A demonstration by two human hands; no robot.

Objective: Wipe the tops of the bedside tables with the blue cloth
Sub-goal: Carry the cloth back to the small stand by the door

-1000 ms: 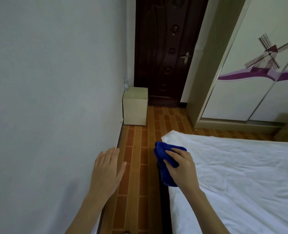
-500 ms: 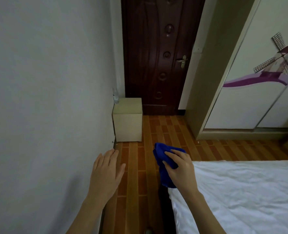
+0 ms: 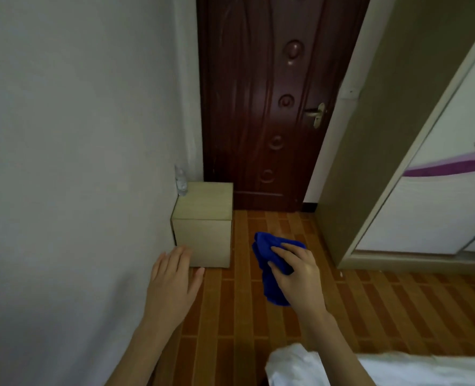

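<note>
A small beige bedside table [image 3: 205, 203] stands on the floor against the left wall, in front of the door. A clear plastic bottle [image 3: 180, 181] stands on its back left corner. My right hand [image 3: 297, 277] holds the bunched blue cloth [image 3: 271, 263] in the air over the floor, right of and nearer than the table. My left hand [image 3: 172, 282] is open and flat, fingers together, hovering in front of the table's lower front face beside the wall.
A dark red wooden door [image 3: 261, 101] with a brass handle is behind the table. A wardrobe with sliding doors [image 3: 431, 190] stands at the right. The corner of a bed with a white sheet [image 3: 397, 369] is at the bottom right. The floor is brown brick-pattern tile.
I have moved forward along the wall toward the bedside table, so it looks larger and closer. The bed has slipped to the bottom of the view. Both hands keep their poses.
</note>
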